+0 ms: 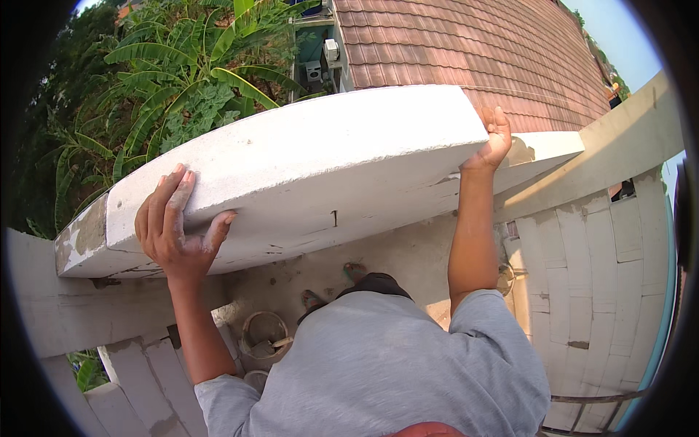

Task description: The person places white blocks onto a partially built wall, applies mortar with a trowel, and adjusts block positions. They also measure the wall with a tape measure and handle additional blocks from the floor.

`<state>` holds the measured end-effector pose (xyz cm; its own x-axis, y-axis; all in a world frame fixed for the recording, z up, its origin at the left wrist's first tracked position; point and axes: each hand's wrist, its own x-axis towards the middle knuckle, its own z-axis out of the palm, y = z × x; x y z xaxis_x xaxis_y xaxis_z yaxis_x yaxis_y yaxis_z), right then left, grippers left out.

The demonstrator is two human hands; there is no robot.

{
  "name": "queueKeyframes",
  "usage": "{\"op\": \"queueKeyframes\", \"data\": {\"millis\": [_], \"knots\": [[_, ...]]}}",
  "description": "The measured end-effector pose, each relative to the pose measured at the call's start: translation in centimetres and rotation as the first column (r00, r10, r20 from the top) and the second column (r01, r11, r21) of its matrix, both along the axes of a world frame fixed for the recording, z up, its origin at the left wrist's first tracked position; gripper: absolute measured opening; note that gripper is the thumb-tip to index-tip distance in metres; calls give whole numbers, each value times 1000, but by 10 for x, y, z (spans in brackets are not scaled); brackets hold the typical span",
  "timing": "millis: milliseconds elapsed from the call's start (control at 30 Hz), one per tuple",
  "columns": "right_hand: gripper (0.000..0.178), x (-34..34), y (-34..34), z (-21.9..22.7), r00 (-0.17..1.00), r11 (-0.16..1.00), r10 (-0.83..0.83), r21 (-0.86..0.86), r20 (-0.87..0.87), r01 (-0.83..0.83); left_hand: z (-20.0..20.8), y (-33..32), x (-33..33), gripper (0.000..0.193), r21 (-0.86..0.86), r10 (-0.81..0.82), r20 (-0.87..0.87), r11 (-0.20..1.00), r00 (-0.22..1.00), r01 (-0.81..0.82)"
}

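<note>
A long white lightweight concrete block (pixel 306 146) lies across the top of the wall in front of me. My left hand (pixel 175 233) grips its left part, with whitish dust on the skin. The fingers reach over the upper edge and the thumb rests on the near face. At the block's right end, my right hand (pixel 492 146) is clasped round the corner, partly hidden by it. A shorter, mortar-smeared block piece (pixel 84 237) adjoins the left end. Beyond my right hand, another white block (pixel 557 146) carries a patch of grey mortar.
A bucket (pixel 263 329) with a tool in it stands on the floor at lower left; another bucket (pixel 505 278) is at right. Concrete beams (pixel 619 135) and block walls (pixel 590 284) flank me. Beyond the wall are banana plants (pixel 156 80) and a tiled roof (pixel 466 44).
</note>
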<state>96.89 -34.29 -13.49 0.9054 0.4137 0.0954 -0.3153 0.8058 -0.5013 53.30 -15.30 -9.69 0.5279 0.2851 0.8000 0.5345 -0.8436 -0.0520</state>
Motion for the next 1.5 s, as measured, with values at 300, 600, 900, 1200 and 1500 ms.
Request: {"op": "queueKeyframes", "data": {"millis": [300,600,900,1200,1500], "knots": [[31,62,-42,-35,990,979,140,-145,-31,-143,1,0,-8,62,-7,-22,132,1000,991,23],[63,-3,-19,7,996,948,17,-317,-85,-44,-13,5,-13,61,23,-45,230,999,972,41],[72,21,-26,-9,997,952,53,-304,47,-37,-13,12,-5,61,80,-48,169,996,984,35],[41,106,-58,-50,972,952,195,214,131,-220,-14,9,0,64,160,7,4,987,1000,-8],[27,57,-14,-61,928,909,348,194,135,-369,-14,12,-3,67,201,31,-15,979,999,-27]]}}
